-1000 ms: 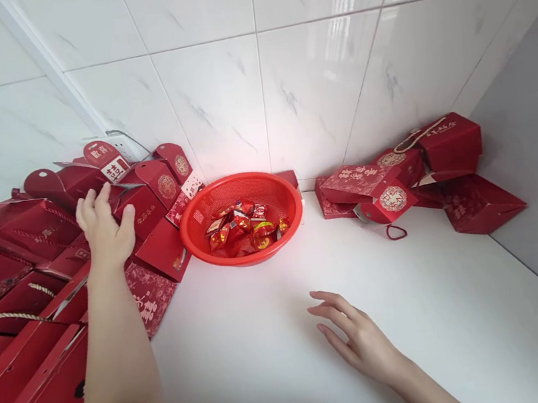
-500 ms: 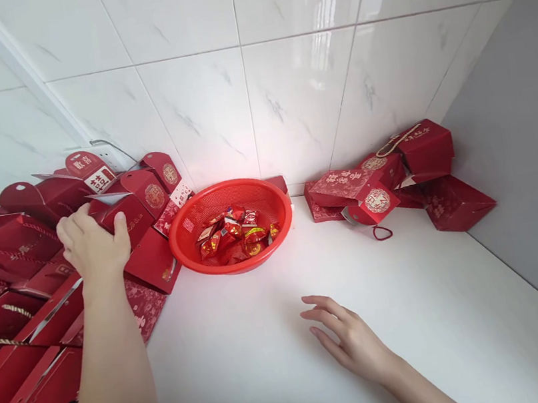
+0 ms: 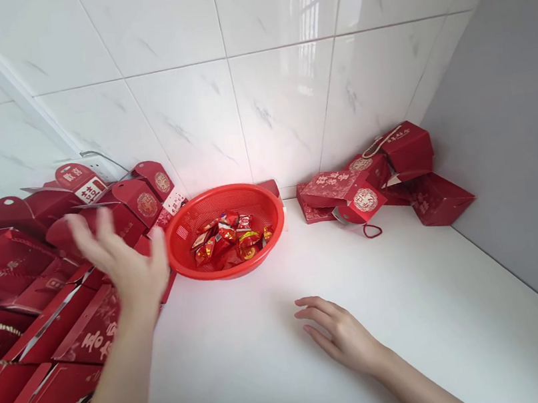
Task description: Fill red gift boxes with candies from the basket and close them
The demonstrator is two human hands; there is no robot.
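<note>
My left hand (image 3: 123, 260), slightly blurred, is open with fingers spread, in front of a pile of red gift boxes (image 3: 19, 255) at the left. It holds nothing, and its thumb is near the left rim of a red plastic basket (image 3: 232, 273). Inside the basket lie several wrapped candies (image 3: 227, 234) in red and gold. Over the white tabletop (image 3: 232, 362), my right hand (image 3: 342, 332) is open, its fingers lightly bent and apart, with nothing in it. Whether it touches the surface I cannot tell.
More red gift boxes (image 3: 371, 176) lie by the wall at the back right, one with a red cord loop (image 3: 372, 231). Behind is a tiled wall (image 3: 186, 119) with a socket (image 3: 101, 167) at the left. A grey panel (image 3: 513, 145) bounds the right.
My left hand has moved right and toward me, away from the boxes, and its fingers are spread wider. My right hand keeps its pose. The view has shifted slightly.
</note>
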